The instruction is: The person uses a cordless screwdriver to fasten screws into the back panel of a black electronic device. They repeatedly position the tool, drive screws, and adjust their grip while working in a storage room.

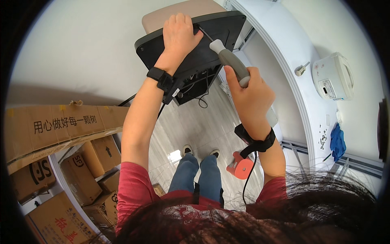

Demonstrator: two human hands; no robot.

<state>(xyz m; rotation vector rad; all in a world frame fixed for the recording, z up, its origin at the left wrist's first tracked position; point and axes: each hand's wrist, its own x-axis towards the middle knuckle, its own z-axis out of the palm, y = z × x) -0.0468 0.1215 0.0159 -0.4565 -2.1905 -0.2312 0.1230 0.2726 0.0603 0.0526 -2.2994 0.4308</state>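
In front of me stands a black panel [152, 51] with rounded corners, and a beige padded piece [195, 5] shows behind its top edge. My left hand [178, 36] is closed over that top edge, its thumb against the panel's face. A screwdriver [232, 61] with a grey and white handle is gripped in my right hand [252, 99]. Its shaft slants up and left to the panel, close to my left thumb; where the tip meets the panel I cannot make out. Black parts and a loose cable [202, 101] hang below the panel.
To the right, a white worktop [298, 83] carries a white rice cooker [331, 79], a small metal piece [300, 71] and a crumpled blue cloth-like thing [337, 142]. Cardboard boxes [101, 154] fill shelving on the left. An orange-red object [240, 167] sits low beside my legs.
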